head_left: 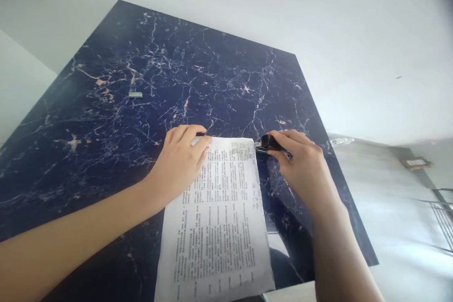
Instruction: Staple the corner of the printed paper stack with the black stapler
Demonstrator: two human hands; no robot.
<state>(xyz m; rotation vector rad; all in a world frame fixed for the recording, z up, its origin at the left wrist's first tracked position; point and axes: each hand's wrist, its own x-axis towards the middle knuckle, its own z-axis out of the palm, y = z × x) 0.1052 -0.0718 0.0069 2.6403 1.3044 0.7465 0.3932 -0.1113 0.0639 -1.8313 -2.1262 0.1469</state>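
Observation:
Printed sheets of paper (219,226) lie on the dark marbled table, their rows of text running lengthwise. My left hand (181,163) grips the paper's far left corner, with the thumb on top and the fingers bent over the edge. In my right hand (302,165) is a small black stapler (269,143), held between thumb and fingers. Its front end meets the paper's far right corner; whether the paper is between its jaws I cannot tell. How many sheets there are does not show.
The blue marbled tabletop (212,75) has its far edge and right edge in view. A small pale green block, perhaps a strip or box of staples (135,95), lies at the far left. Beyond the right edge are a pale floor and a metal railing (442,222).

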